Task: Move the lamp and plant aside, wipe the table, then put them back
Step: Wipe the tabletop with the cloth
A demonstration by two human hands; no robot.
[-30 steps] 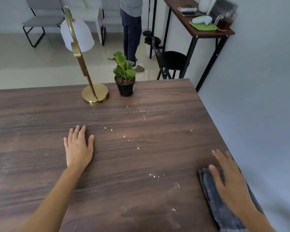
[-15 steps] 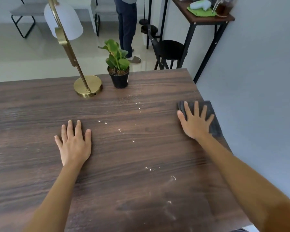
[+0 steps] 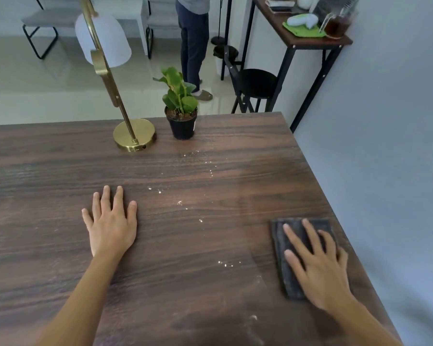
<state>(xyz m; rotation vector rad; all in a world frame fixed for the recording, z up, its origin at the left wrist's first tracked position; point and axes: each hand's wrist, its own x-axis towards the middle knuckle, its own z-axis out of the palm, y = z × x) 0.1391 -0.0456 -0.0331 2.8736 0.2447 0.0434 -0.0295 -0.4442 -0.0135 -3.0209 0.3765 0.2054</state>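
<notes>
head view shows your right hand (image 3: pixel 318 267) spread flat on the dark cloth (image 3: pixel 284 258) by the table (image 3: pixel 35 186) edge, left hand (image 3: pixel 111 224) splayed empty, so sweep toward the crumbs (image 3: pixel 179 203) short of the lamp (image 3: pixel 134 134) and plant (image 3: pixel 181 106) standing at the far edge.

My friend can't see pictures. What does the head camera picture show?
A person's right hand presses flat on a dark cloth near the right edge of a brown wooden table, while the left hand rests flat. White crumbs lie between them; a gold lamp and potted plant stand at the far edge.
</notes>
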